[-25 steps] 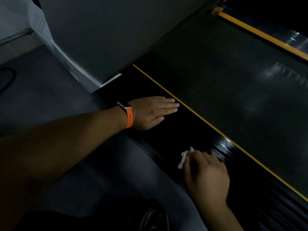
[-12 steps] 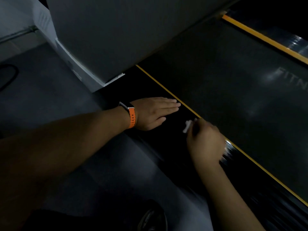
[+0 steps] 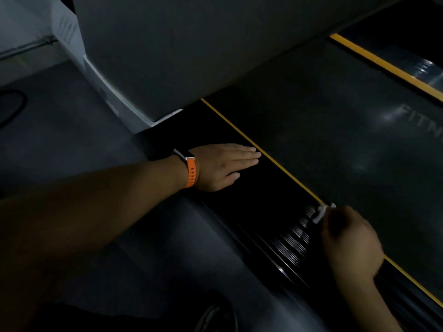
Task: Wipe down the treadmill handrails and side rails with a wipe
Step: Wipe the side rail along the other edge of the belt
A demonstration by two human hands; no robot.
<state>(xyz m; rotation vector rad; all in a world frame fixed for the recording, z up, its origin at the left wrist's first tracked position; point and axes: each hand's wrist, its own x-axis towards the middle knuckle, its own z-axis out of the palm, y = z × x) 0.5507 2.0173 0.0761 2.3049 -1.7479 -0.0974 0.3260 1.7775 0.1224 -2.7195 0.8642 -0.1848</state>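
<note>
Pressing flat with straight fingers, the left hand (image 3: 224, 167) rests on the black side rail (image 3: 254, 188). The right hand (image 3: 351, 245) pinches a white wipe (image 3: 321, 213) against the rail's ribbed section, beside the yellow stripe (image 3: 282, 167).

Side rail (image 3: 254, 188): a bare black stretch runs between the two hands.
Left hand (image 3: 223, 167): lies flat across the rail, barring its far part.
Grey housing (image 3: 167, 56): closes off the rail's far end.
Right hand (image 3: 350, 245): on the ribbed near part, pinching the wipe (image 3: 320, 213).
Belt (image 3: 335, 140): wide, bare surface beside the rail.
Floor (image 3: 72, 140): open to the left; a dark cable (image 3: 16, 109) lies at its edge.
</note>
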